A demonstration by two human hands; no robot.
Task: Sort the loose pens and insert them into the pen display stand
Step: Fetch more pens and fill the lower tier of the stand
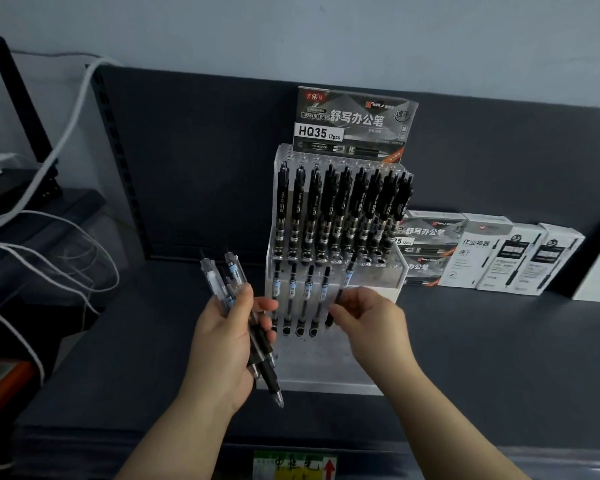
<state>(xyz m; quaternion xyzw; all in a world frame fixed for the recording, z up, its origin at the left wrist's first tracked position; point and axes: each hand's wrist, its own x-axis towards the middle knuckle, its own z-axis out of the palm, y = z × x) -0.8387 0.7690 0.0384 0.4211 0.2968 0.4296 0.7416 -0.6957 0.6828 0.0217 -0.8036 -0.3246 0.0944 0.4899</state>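
Mid-insertion, I judge: the right hand [371, 320] pinches one gel pen [344, 280] tip-down at the acrylic pen display stand [329, 362]'s front row, 3 o'clock of four seated pens [300, 292], while the left hand [222, 337]'s grip clasps the loose pens [230, 271] at 9 o'clock; next needs a straight push down.

We're looking at fairly dim, flat indoor light with a bluish-grey cast. The wall [326, 29] along the top of the frame is the brightest part, and the lower left sinks into murk. Shadows stay soft. The clear pen display stand [329, 362] shows a pale sheen low on its front. We get wide-angle bending at the edges, and the cables [66, 133] at left and the label [295, 467] at the bottom look smeared.
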